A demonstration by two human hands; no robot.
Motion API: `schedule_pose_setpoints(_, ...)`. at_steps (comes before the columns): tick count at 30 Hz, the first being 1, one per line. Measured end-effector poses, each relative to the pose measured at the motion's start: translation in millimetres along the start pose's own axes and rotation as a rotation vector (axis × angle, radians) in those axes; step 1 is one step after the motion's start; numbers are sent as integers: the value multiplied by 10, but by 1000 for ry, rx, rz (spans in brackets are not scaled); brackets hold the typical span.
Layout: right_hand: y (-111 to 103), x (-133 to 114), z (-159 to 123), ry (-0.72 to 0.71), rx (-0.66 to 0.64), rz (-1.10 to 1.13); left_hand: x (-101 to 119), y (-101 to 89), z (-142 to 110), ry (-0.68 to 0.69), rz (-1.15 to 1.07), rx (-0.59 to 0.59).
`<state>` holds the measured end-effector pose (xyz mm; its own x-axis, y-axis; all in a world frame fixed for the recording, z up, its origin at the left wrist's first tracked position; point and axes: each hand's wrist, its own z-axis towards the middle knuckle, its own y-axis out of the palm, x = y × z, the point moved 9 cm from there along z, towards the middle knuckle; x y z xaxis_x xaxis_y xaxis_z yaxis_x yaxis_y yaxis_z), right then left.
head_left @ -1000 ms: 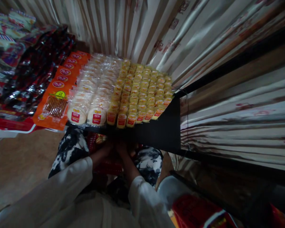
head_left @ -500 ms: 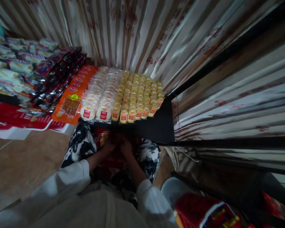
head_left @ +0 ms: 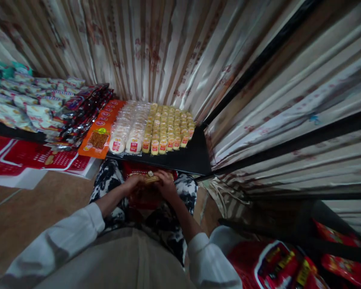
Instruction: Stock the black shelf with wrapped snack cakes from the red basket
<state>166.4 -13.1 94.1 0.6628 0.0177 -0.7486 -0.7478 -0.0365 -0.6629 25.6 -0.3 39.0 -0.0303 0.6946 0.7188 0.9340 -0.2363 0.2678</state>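
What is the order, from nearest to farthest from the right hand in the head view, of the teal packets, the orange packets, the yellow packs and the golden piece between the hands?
From the right hand:
1. Golden piece: immediately at its left.
2. Yellow packs: ahead, on the shelf.
3. Orange packets: ahead and left.
4. Teal packets: far left.

Probably a shop: flat orange snack packets (head_left: 101,130) and clear-wrapped round white snacks (head_left: 134,130) line a flat black shelf (head_left: 198,150) in rows.
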Motion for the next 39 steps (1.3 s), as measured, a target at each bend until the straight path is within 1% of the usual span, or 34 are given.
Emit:
schedule_pose_setpoints(1, -11, -24, -4, 0, -46, 68, -3, 4, -34, -35, -41, -25)
schedule_pose_setpoints(3, -20, -29, -9, 52, -141, 185, -3, 21, -104, -90, -106, -67)
schedule_pose_setpoints(5, -57, -33, -9, 95, -192, 265, 0, 50, -163, -125, -157, -97)
schedule_pose_setpoints(9, -188, -89, 4, 74, -180, 308, -13, 139, -242, -215, -216, -124)
schedule_pose_setpoints(11, -244, -63, -4, 103, -140, 325, 52, 189, -266, -212, -195, -129)
schedule_pose_setpoints(13, -296, -3, -25, 156, -73, 402, 182, 246, -288, -170, -149, -132)
schedule_pose_setpoints(16, -346, 108, -74, 240, 17, 573, 447, 385, -317, -60, -46, -159)
schedule_pose_setpoints(18, -360, 154, -95, 267, 32, 653, 633, 518, -315, 35, 52, -188)
schedule_pose_setpoints(20, -407, 179, -96, 270, 43, 671, 792, 647, -280, 123, 169, -181)
schedule_pose_setpoints(22, -553, 191, -83, 240, 113, 576, 932, 767, -216, 204, 282, -135)
schedule_pose_setpoints(24, -807, 142, -73, 149, 251, 354, 1060, 903, -143, 275, 402, -84)
schedule_pose_setpoints(26, -1043, 27, -81, 27, 374, 107, 1177, 1066, -76, 339, 525, -48)
schedule_pose_setpoints(28, -1176, -57, -78, -61, 425, -58, 1287, 1240, -14, 399, 621, -23)
schedule_pose_setpoints(29, -1218, -65, -67, -78, 437, -108, 1340, 1325, 17, 431, 659, -11)
schedule_pose_setpoints(31, -1292, -30, -33, -78, 471, -179, 1434, 1482, 89, 487, 728, 17)
schedule_pose_setpoints(34, -1409, 106, 57, -33, 549, -219, 1536, 1688, 240, 536, 778, 38)
schedule_pose_setpoints(36, -1497, 230, 145, 2, 600, -205, 1591, 1801, 361, 552, 733, 35)
schedule_pose_setpoints(39, -1643, 448, 320, 66, 656, -185, 1670, 1900, 524, 584, 606, 69)
